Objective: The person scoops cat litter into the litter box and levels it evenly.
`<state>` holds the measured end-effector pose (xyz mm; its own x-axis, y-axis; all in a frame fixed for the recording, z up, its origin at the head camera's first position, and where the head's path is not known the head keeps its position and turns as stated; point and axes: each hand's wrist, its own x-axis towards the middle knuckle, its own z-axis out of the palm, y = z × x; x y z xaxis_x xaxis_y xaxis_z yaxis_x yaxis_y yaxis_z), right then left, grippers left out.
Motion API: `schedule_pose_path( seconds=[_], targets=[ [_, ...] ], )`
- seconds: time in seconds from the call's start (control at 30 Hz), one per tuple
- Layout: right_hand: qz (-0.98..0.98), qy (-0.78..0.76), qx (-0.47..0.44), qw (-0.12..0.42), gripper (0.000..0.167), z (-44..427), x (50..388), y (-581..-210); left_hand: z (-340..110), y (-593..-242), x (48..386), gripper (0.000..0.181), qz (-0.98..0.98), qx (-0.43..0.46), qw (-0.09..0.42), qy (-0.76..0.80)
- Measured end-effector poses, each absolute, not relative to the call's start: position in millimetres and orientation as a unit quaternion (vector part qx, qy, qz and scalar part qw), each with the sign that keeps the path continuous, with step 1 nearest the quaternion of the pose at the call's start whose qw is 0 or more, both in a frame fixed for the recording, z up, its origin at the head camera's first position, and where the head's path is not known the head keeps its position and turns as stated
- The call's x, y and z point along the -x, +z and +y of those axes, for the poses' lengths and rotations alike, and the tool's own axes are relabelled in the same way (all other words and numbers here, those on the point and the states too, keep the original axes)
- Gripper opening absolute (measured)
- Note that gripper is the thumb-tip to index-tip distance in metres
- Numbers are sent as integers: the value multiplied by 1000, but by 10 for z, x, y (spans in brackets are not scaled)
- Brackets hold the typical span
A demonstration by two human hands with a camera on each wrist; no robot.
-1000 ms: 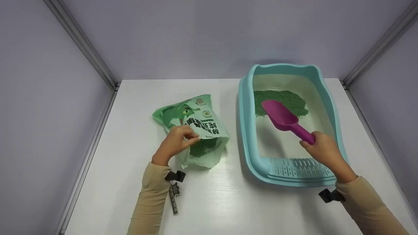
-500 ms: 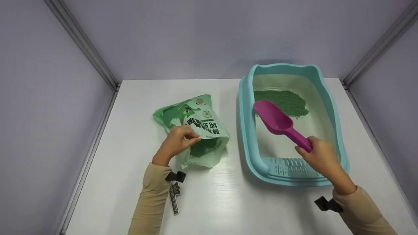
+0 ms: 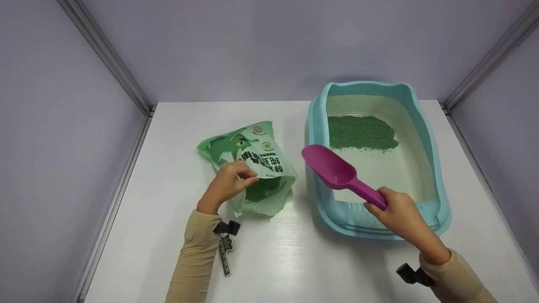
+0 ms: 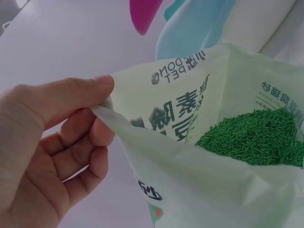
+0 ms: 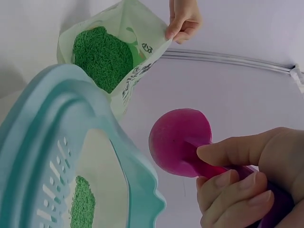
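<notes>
My left hand (image 3: 229,183) pinches the upper edge of the mouth of a green cat litter bag (image 3: 252,147), which lies on the table with its opening toward me. Inside the bag, green litter pellets (image 4: 251,137) show in the left wrist view. My right hand (image 3: 400,212) grips the handle of a magenta scoop (image 3: 332,166), whose bowl looks empty. The scoop hangs over the left rim of a turquoise litter box (image 3: 436,181). A patch of green litter (image 3: 362,132) covers the far part of the box floor.
A small flat ruler-like strip with a bear figure (image 3: 225,254) lies on the white table (image 3: 278,269) beside my left forearm. The litter box has a slotted front ledge. Grey walls (image 3: 269,50) stand behind and at both sides.
My right hand has carried the scoop left and toward me, from above the litter patch to over the box's left rim. The left hand and bag stay in place.
</notes>
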<state>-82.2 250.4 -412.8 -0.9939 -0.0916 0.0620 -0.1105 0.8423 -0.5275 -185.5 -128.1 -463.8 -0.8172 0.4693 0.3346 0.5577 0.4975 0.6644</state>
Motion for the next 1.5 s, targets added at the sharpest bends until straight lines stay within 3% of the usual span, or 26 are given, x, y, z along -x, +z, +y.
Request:
schedule_pose_path(
  seconds=[0.73, 1.03, 1.5],
  targets=[
    [-954, 275, -103, -54, 16, 2258, 716, -4232, -1280, -4650, 1850, 8, -860, 299, 69, -408],
    [-953, 274, -118, -61, 22, 2198, 700, -4282, -1278, -4672, 1847, 8, -860, 295, 71, -411],
    [-950, 274, -123, -89, 16, 2073, 754, -4421, -1277, -4668, 1836, 8, -856, 297, 77, -415]
  ],
)
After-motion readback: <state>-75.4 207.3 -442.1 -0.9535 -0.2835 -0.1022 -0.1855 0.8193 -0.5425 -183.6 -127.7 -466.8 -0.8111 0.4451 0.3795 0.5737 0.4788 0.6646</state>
